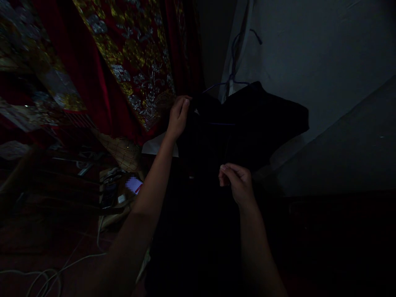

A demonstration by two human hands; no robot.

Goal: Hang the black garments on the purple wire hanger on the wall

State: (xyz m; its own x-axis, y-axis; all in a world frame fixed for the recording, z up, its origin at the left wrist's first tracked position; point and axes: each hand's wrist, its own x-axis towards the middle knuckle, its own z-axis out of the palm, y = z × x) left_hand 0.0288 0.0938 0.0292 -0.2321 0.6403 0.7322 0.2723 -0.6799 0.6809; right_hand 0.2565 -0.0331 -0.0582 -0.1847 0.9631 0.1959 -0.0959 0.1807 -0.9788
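One red sequined cloth (139, 49) hangs left of one black garment (262, 119), which lies behind the right hand (238, 180) and right of the left hand (179, 117). One hanger (232, 77) shows above the garment. Two hands: the left clamped on the garment's left edge, the right with fingertips together before it, whether on cloth I cannot tell.

Dark garment (256, 119) hanging on hanger (232, 77) near wall (324, 62); left hand (178, 116) pinching garment's edge, right hand (239, 180) curling before it; embroidered red cloth (136, 49) draping beside.
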